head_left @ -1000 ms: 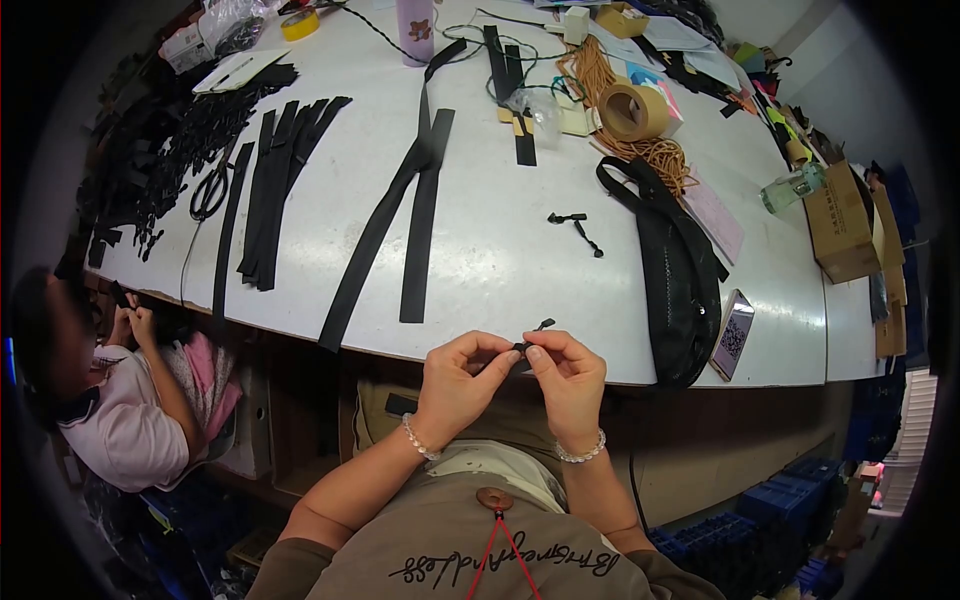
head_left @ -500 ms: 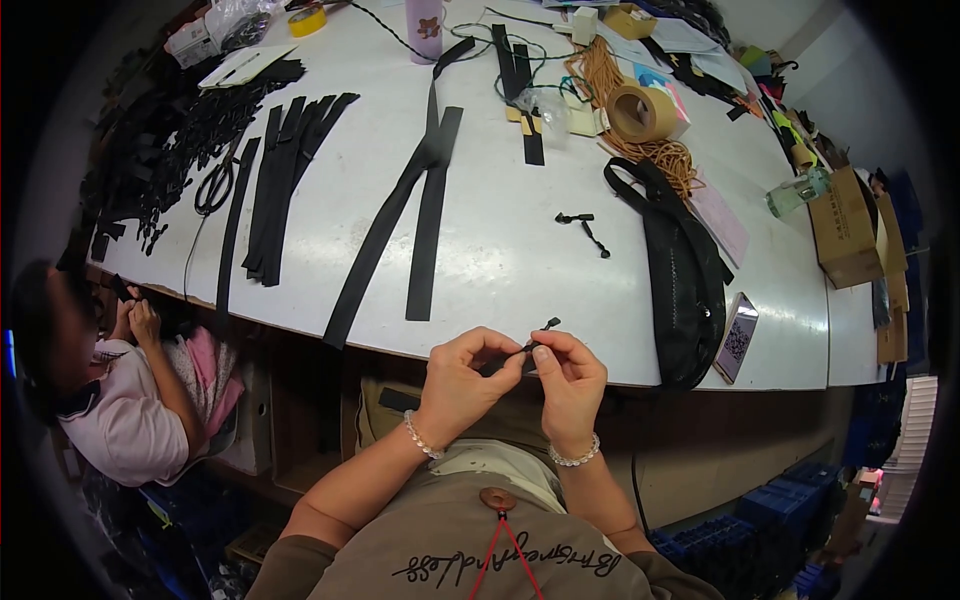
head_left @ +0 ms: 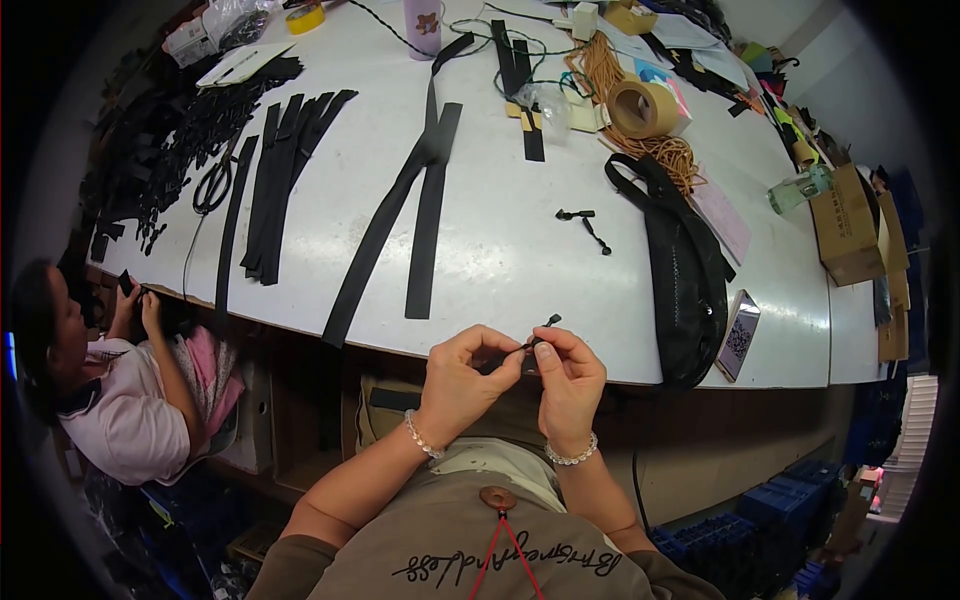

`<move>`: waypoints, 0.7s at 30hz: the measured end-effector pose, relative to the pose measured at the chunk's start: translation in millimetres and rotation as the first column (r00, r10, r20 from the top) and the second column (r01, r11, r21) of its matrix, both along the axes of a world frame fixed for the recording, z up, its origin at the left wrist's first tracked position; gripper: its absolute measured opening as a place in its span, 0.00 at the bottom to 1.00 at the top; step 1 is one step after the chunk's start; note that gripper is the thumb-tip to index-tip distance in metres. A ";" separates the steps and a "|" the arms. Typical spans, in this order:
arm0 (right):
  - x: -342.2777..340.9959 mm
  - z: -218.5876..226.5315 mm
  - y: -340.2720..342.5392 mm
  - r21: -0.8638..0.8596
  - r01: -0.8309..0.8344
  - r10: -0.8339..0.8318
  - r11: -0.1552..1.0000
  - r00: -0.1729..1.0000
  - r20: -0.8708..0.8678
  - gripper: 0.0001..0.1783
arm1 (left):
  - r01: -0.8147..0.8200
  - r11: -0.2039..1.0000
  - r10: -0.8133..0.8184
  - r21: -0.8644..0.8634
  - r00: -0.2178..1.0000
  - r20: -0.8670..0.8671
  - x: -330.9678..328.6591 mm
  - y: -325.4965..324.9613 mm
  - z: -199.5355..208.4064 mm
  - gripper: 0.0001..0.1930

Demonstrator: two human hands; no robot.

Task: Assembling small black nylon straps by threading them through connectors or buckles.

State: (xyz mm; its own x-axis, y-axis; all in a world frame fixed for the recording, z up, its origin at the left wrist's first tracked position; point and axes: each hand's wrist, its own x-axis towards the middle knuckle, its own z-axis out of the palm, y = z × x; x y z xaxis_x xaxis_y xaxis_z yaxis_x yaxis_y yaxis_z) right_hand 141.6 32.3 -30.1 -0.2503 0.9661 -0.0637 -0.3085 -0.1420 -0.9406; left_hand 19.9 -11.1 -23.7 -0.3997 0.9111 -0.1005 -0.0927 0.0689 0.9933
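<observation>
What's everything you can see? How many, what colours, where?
Table: one, white, middle
Straps: several, black, mostly left
Scissors: one pair, black, left
Small pieces: two, black, centre
Bag: one, black, right
Phone: one, dark screen, beside bag
Tape rolls: two, brown right, yellow left
Cord: pile, tan, upper right
Container: one, purple, top
Bottle: one, greenish, right
Boxes: several, brown, right
Co-worker: one, pink top, left
Left hand, right hand: two, bare, lower middle, pinching black piece

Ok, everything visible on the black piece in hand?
The small black piece is slim and cord-like, with a wider tip of uncertain material. The left hand and right hand pinch it near the front edge of the table; its tip pokes out beyond the right fingertips. Fingers hide the rest.
</observation>
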 end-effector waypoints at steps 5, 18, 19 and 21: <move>0.7 -3.4 1.5 0.085 -0.022 0.019 0.996 0.999 0.028 0.09 | 0.001 1.000 -0.001 -0.013 1.000 0.005 -1.7 0.3 1.7 0.04; 1.3 -0.1 1.8 0.016 -0.033 0.031 0.999 0.997 0.069 0.08 | 0.002 1.000 -0.002 -0.011 1.000 0.027 -0.1 0.3 2.8 0.04; 1.2 0.6 1.5 -0.002 -0.018 0.018 1.000 0.998 0.055 0.08 | 0.014 1.000 -0.014 -0.014 0.999 0.031 0.0 0.8 2.2 0.04; 0.4 1.0 0.9 -0.021 -0.007 0.007 1.000 0.999 0.040 0.08 | 0.022 1.000 -0.022 -0.019 0.999 0.035 -0.3 1.4 1.8 0.04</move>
